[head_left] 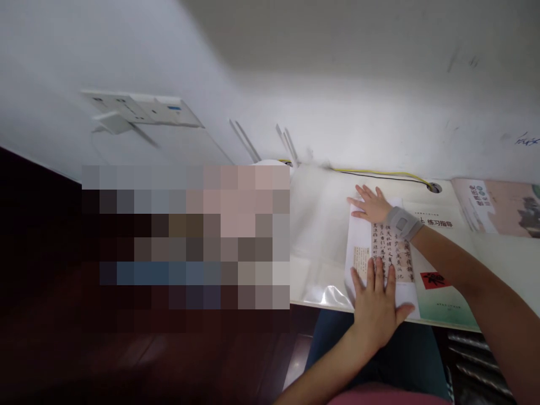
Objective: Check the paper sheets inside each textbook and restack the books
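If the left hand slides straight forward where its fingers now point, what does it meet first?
Probably the right hand, near the grey wristband; both appear to rest on the same printed sheet, though depth is unclear.

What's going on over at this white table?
A person has both hands spread over a calligraphy sheet: the left hand across its near part, the right hand, with a grey wristband, near its far edge. A green-and-white book lies to its right on the table, with a pinkish book farther along.
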### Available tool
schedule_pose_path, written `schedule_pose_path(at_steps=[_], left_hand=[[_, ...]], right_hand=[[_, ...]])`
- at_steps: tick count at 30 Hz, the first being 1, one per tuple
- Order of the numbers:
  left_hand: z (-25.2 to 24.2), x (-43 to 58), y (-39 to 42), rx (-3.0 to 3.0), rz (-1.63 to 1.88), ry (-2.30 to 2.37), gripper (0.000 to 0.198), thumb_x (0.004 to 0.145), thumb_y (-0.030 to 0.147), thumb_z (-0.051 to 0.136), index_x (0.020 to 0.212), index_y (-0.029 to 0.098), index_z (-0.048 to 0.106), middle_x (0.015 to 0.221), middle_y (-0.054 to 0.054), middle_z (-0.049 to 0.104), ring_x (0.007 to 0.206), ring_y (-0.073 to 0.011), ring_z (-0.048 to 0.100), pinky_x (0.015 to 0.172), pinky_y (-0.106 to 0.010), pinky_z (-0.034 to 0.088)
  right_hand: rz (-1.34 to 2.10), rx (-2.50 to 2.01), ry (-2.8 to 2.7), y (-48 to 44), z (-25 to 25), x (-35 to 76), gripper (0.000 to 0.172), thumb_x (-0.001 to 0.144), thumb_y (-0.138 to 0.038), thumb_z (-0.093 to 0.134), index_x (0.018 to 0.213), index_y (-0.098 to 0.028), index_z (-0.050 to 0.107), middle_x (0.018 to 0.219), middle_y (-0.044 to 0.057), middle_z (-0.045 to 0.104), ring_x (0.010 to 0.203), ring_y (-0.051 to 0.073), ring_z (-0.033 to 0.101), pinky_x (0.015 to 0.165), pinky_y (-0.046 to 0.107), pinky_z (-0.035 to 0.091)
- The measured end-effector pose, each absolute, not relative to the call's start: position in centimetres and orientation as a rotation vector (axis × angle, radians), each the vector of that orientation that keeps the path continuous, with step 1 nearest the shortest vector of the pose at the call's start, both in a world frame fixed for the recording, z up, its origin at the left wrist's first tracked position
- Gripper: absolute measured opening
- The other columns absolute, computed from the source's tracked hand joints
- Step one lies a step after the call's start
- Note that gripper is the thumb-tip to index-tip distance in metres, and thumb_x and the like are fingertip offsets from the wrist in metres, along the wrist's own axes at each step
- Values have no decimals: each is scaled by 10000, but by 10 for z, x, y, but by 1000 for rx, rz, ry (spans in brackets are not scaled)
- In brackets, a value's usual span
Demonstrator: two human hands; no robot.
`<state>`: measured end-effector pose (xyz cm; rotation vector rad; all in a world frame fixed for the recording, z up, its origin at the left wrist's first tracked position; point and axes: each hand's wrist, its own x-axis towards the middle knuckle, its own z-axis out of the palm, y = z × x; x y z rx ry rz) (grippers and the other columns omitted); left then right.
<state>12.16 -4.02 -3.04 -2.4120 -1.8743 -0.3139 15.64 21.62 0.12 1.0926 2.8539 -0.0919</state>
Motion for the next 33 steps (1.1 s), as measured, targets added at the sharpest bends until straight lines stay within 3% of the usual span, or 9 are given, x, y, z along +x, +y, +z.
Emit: schedule_pose_path(at_steps=[5, 8, 11, 13, 15, 21, 29, 33], left_hand=[[-27, 121, -38, -2431, -294, -1875, 776, 841, 672, 316, 1417, 153, 333, 1462, -209, 322, 1360, -402, 232, 979, -719, 219], [-23, 118, -31, -2433, -273, -1901, 785, 846, 681, 272, 1399, 132, 366, 1443, -216, 352, 1344, -401, 272, 976, -709, 239], [-16, 116, -25, -2387, -255, -1957, 804, 851, 678, 260, 1381, 87, 390, 1432, -229, 362, 1338, -397, 287, 1004, -673, 243], [-12, 122, -28, -2357, -267, -1976, 841, 843, 685, 273, 1382, 47, 375, 1428, -256, 349, 1345, -391, 276, 1028, -635, 243], [-10, 134, -36, -2394, -318, -1924, 900, 817, 716, 279, 1406, 37, 322, 1451, -267, 297, 1365, -384, 233, 1039, -608, 250], [-13, 158, -46, -2478, -351, -1881, 936, 773, 758, 275, 1471, 143, 170, 1503, -233, 195, 1369, -408, 199, 1002, -638, 272], [4, 124, -39, -2545, -208, -1995, 951, 781, 758, 241, 1473, 112, 154, 1487, -252, 227, 1348, -433, 233, 1008, -615, 274], [14, 135, -38, -2597, -294, -1844, 881, 811, 730, 219, 1471, 147, 182, 1512, -208, 195, 1379, -398, 170, 1043, -616, 214]], right_hand=[[-58, 971, 2933, 175, 17, 177, 568, 904, -531, 364, 1411, -275, 355, 1543, 130, 147, 1400, 356, 107, 1052, 649, 108], [-124, 1053, 3121, 131, 20, 221, 491, 934, -455, 327, 1376, -260, 411, 1521, 109, 243, 1393, 316, 181, 1078, 585, 172], [-247, 1544, 3208, 83, 5, 276, 537, 951, -407, 284, 1450, -212, 255, 1507, 113, 272, 1380, 249, 243, 1077, 458, 291], [-244, 1577, 3177, 53, -12, 305, 602, 947, -414, 290, 1481, -196, 119, 1483, 139, 316, 1352, 243, 310, 1052, 464, 331], [-98, 1498, 3104, 29, -26, 323, 672, 933, -429, 333, 1486, -158, 65, 1473, 162, 329, 1363, 268, 283, 1064, 508, 291], [265, 1295, 3015, 8, -30, 327, 632, 919, -435, 351, 1440, -88, 260, 1471, 197, 316, 1376, 307, 240, 1063, 525, 267], [277, 1339, 3031, 8, -25, 325, 560, 935, -418, 326, 1384, -87, 369, 1450, 188, 362, 1353, 297, 296, 1065, 503, 270], [266, 1311, 3033, 9, -27, 327, 549, 931, -407, 337, 1381, -95, 375, 1464, 190, 335, 1367, 296, 264, 1061, 512, 267]])
